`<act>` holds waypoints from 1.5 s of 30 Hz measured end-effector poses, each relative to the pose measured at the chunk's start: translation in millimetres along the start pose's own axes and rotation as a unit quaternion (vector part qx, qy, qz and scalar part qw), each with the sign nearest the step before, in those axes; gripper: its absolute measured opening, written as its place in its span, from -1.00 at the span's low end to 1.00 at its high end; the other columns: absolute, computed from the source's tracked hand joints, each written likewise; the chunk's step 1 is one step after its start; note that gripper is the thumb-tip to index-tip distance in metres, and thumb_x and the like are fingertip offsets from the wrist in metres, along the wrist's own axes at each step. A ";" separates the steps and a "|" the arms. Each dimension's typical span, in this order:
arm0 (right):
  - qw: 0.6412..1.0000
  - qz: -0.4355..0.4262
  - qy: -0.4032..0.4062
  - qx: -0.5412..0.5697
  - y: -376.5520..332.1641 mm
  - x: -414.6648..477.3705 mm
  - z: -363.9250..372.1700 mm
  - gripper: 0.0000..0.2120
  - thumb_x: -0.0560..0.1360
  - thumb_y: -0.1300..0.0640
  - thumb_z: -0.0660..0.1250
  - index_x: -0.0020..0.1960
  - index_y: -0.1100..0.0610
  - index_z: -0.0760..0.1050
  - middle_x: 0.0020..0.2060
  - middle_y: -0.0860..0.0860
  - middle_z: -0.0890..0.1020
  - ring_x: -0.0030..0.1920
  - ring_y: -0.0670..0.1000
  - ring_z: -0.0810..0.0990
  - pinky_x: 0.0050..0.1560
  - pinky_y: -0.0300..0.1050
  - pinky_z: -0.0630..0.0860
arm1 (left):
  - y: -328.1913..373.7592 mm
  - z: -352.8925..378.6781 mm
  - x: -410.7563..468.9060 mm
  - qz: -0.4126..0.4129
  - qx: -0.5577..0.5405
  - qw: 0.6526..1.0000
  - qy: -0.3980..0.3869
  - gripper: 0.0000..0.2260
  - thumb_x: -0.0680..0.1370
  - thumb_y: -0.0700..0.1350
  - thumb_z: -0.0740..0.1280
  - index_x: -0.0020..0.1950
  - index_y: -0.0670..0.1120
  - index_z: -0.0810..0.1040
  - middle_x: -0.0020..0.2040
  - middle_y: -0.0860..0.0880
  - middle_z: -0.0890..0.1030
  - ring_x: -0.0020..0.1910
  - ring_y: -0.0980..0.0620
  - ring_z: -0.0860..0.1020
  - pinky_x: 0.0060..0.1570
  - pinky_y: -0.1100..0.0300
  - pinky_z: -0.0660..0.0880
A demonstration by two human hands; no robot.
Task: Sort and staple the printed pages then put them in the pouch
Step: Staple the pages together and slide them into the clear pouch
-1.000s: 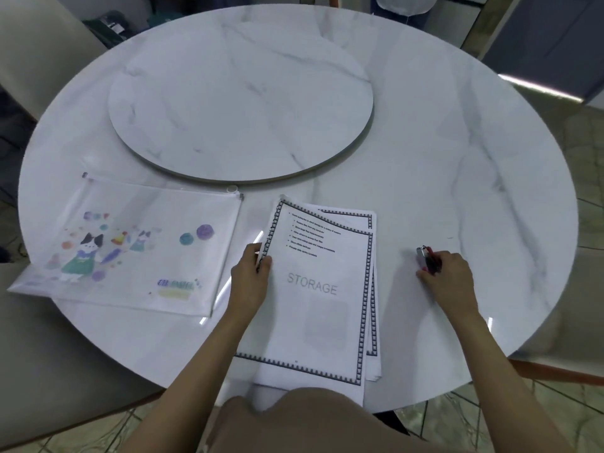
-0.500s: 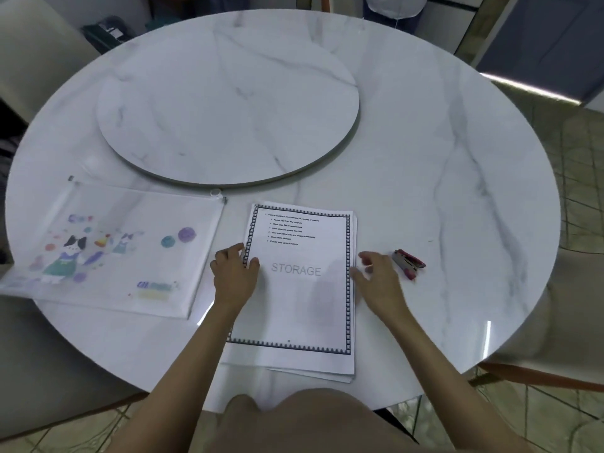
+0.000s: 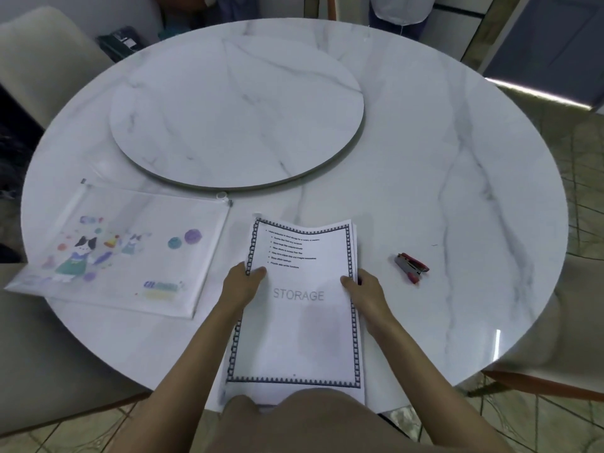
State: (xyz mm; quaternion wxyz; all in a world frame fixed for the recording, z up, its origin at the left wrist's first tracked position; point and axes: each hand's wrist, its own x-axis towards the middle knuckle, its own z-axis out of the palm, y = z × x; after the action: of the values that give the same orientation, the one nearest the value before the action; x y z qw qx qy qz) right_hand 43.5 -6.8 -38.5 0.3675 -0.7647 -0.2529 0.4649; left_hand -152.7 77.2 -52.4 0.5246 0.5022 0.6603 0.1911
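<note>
The stack of pages (image 3: 300, 305) lies at the near middle of the desk (image 3: 457, 191), between the pouch (image 3: 124, 250) on the left and the stapler (image 3: 411, 267) on the right, touching neither. The left hand (image 3: 240, 286) pinches the stack's left edge and the right hand (image 3: 366, 292) pinches its right edge. Each thumb lies on top of the first sheet, with the other fingers curled round the side.

The stack's long axis runs straight away from the person. Its heading end points at the far side of the desk and its foot reaches the near rim, so the print reads upright to the person.

The main risk, as I judge it, is a crooked staple. The far end is bowed and wavy, and at the far right corner the lower sheets' edges show stepped out from the top one, so the stack is not yet square. A staple put in now would likely fix that offset or miss a sheet.

The stapler sits apart to the right, so one hand has to let go to fetch it. With a single pinch on loose paper, the sheets may fan, or slide off the near rim. A skewed bundle would also catch at the mouth of the pouch.
</note>
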 end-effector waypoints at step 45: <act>0.975 -0.138 0.086 -0.151 -1.5 34.9 -40.6 -0.76 0.55 0.35 0.16 0.20 0.32 0.41 0.06 0.20 0.56 -0.04 0.06 0.47 -0.20 -0.30 0.32 | 11.8 43.8 -38.5 0.074 0.028 0.993 0.088 -0.67 0.53 -0.28 0.26 0.29 -0.22 0.34 -0.02 -0.08 0.51 -0.08 -0.04 0.49 -0.11 0.21 0.35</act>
State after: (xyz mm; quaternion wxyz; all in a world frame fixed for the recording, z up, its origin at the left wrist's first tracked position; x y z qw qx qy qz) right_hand 95.2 6.3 -43.5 0.3285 -0.8064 -0.3907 0.2987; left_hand -110.6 37.0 -40.4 0.4347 0.5458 0.6697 0.2543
